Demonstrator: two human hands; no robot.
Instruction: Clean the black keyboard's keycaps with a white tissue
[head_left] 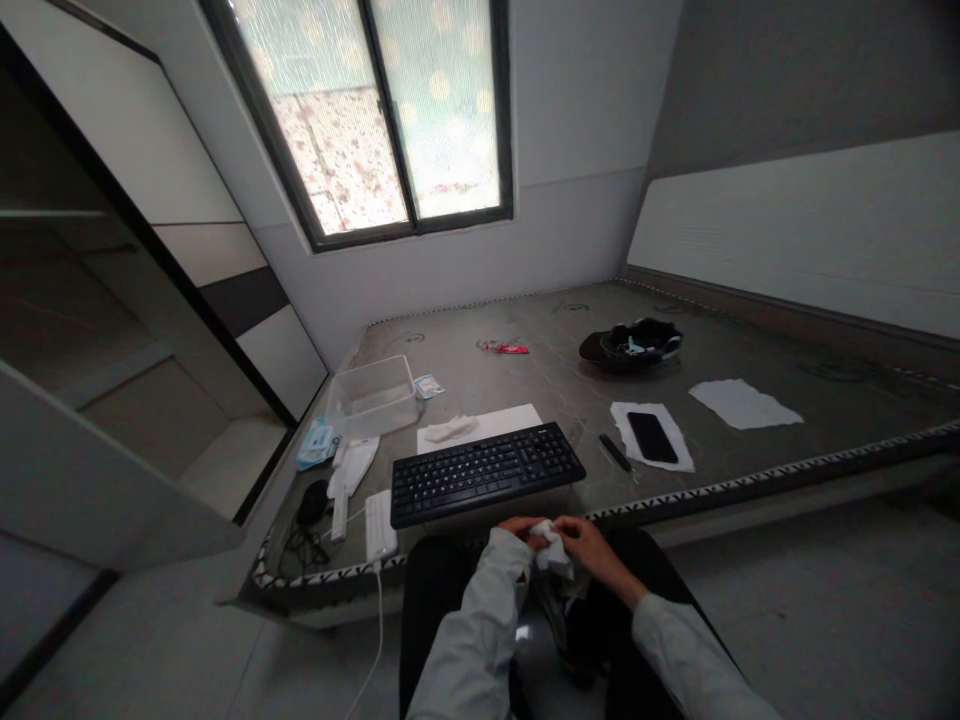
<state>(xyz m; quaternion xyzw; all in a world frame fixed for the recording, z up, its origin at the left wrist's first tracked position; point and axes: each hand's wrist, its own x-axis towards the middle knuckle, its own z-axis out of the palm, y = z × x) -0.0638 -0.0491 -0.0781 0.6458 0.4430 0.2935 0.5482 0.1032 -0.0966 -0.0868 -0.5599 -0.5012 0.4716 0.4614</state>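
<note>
Both my hands meet over my lap, just below the mattress edge. My left hand (520, 528) and my right hand (589, 545) are each closed on a crumpled white wipe (553, 550) held between them. A black keyboard (486, 471) lies on the mattress right in front of the hands. Behind the keyboard sits a white sheet (510, 420) with another crumpled wipe (450, 430) on it.
On the bare mattress (750, 330): a clear plastic tub (373, 396), a black phone (652, 437) on a white tissue, a black pen (615, 452), another tissue (744, 404), a black cap (631, 345), a red wrapper (505, 347), wipe packets (316, 443), a black mouse (312, 502), a white charger (379, 526).
</note>
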